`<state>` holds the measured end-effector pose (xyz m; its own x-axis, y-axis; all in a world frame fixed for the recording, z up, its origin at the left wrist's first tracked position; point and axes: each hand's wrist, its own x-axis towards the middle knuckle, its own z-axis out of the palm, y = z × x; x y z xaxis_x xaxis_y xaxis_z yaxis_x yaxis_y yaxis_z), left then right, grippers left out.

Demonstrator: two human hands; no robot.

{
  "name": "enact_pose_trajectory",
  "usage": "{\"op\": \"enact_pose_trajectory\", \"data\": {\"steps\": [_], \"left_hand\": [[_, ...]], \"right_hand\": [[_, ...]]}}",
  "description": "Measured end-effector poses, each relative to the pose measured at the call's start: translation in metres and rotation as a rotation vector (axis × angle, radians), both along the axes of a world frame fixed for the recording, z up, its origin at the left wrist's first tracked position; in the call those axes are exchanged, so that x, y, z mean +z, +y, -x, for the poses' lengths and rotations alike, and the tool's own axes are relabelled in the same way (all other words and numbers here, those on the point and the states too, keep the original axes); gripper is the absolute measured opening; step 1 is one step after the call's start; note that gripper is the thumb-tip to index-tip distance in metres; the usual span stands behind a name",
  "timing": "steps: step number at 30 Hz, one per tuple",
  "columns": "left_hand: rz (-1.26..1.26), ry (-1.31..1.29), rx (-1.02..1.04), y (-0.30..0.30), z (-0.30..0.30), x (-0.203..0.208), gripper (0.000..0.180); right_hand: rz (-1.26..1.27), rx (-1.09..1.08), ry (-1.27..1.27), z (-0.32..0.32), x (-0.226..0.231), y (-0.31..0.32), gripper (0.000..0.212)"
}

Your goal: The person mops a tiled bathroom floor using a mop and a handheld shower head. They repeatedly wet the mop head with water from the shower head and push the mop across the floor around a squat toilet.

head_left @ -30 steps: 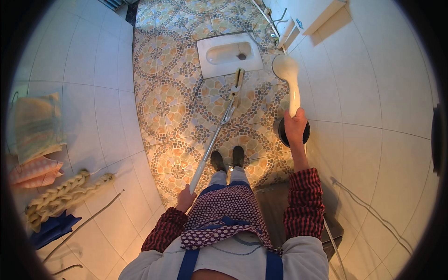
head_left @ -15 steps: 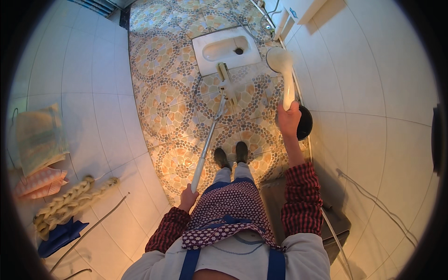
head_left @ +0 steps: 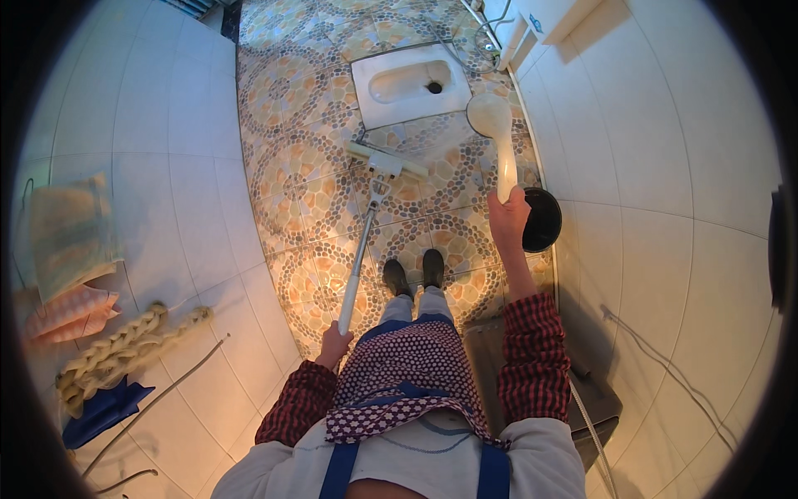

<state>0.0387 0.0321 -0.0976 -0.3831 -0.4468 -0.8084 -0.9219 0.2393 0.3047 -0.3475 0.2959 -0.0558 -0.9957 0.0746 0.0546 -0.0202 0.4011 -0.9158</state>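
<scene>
Mop (head_left: pixel 362 245) with a pale, bar-shaped head (head_left: pixel 386 162) was found angled forward from the person's left side, the head lying crosswise on the patterned tile floor (head_left: pixel 283 183), just short of the near-left corner of a white squat toilet (head_left: pixel 410 86). The left hand (head_left: pixel 334 343) was closed around the upper end of the mop's handle. The right hand (head_left: pixel 509 218) gripped the neck of a whitish shower head (head_left: pixel 490 115), raised over the floor's right side. A black bucket (head_left: pixel 544 220) stood at the floor's right edge, beside the wall; the right hand overlapped its rim in view, and contact could not be determined. Two dark boots (head_left: pixel 397 277) stood between handle and bucket. A dark, box-like piece (head_left: pixel 486 366) sat at the person's right. Along the left wall were noted a pale cloth (head_left: pixel 71 233), a pink checked cloth (head_left: pixel 75 314), a yellowish braided bundle (head_left: pixel 116 353) and a blue item (head_left: pixel 108 413).
</scene>
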Motion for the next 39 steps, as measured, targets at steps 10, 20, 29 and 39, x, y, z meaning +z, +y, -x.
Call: {"op": "enact_pose_trajectory", "data": {"steps": [10,20,29,39], "left_hand": [[0.064,-0.057,-0.050,0.003,-0.011,-0.015,0.034],[-0.077,-0.028,0.078,-0.016,0.004,-0.003,0.038],[-0.177,0.081,0.188,-0.036,0.059,0.059,0.025],[-0.474,-0.051,0.259,-0.034,0.062,0.111,0.028]], "right_hand": [[-0.034,0.044,0.014,-0.003,-0.006,-0.006,0.025],[-0.084,-0.073,0.132,0.008,-0.004,0.007,0.025],[0.000,-0.323,-0.029,-0.006,-0.018,0.038,0.029],[0.131,-0.402,-0.098,-0.002,0.000,0.093,0.024]]}}
